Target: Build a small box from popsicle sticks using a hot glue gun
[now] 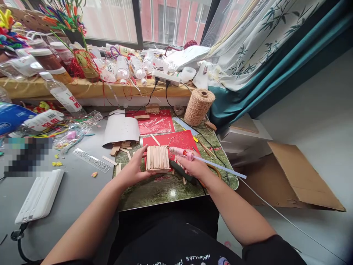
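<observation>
a black shirt lies nearest; beyond, left to right, the left hand pinches the stick block by its left side, slats running near to far, then the pink glue gun, clasped in the right hand, points left at the block's far right corner (contact unclear).

A head-worn camera looks forward and down from just above a green stone-patterned table, toward a dark-framed glass window.

Green marbled table with red sheets, twine spool, wooden sticks.
</observation>
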{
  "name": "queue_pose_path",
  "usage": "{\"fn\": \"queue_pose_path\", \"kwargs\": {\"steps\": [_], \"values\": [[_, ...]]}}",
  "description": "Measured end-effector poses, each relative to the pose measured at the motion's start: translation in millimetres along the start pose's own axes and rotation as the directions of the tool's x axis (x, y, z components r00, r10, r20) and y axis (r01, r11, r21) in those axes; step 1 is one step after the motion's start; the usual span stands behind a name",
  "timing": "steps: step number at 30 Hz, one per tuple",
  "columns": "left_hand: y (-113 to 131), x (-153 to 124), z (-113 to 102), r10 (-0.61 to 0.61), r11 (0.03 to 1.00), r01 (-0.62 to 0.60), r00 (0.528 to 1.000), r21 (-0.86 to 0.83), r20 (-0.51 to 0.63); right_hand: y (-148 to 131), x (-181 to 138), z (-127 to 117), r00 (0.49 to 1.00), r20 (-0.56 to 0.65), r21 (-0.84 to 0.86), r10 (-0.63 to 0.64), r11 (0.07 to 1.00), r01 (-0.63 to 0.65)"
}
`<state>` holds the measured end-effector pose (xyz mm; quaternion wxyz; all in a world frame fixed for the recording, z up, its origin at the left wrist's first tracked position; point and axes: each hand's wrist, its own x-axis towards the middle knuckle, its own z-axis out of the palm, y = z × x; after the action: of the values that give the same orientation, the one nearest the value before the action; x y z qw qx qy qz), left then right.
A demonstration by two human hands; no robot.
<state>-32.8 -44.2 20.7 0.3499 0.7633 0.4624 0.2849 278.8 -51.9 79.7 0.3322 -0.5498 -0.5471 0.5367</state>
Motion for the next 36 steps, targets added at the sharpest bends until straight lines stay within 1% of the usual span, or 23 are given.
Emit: {"fn": "queue_pose_path", "kwargs": {"steps": [3, 8, 14, 17, 22, 29, 34, 36], "values": [[-1, 0, 0, 0.011, 1.0, -0.011, 1.0, -0.002, 0.001, -5, 0, 2, 1.0, 0.031, -0.033, -0.002, 0.999, 0.003], [-3, -1, 0, 0.022, 1.0, -0.022, 1.0, -0.014, 0.006, -8, 2, 4, 0.998, 0.057, -0.026, -0.031, 0.999, 0.033], [-4, -1, -1, 0.031, 0.999, -0.031, 0.999, -0.006, 0.009, -9, -4, 1, 0.997, 0.053, -0.041, 0.051, 0.998, -0.049], [-5, 0, 0, 0.02, 1.0, -0.02, 1.0, 0.0, 0.004, -13, -9, -1, 0.993, 0.072, -0.03, 0.097, 0.995, -0.095], [-6, 0, 1, -0.004, 1.0, 0.004, 1.0, 0.016, 0.002, -20, -18, -2, 0.989, 0.114, -0.03, 0.092, 0.996, -0.089], [-2, 0, -1, -0.019, 1.0, 0.019, 1.0, 0.003, 0.017, -13, -28, -7, 0.986, 0.147, -0.13, 0.079, 0.99, -0.06], [-2, -1, 0, -0.014, 1.0, 0.014, 1.0, 0.003, 0.017, -17, -38, -8, 0.98, 0.164, -0.188, 0.112, 0.979, -0.08], [-3, -1, 0, -0.015, 1.0, 0.014, 1.0, 0.011, 0.016, -18, -42, -10, 0.979, 0.175, -0.205, 0.106, 0.976, -0.069]]}}
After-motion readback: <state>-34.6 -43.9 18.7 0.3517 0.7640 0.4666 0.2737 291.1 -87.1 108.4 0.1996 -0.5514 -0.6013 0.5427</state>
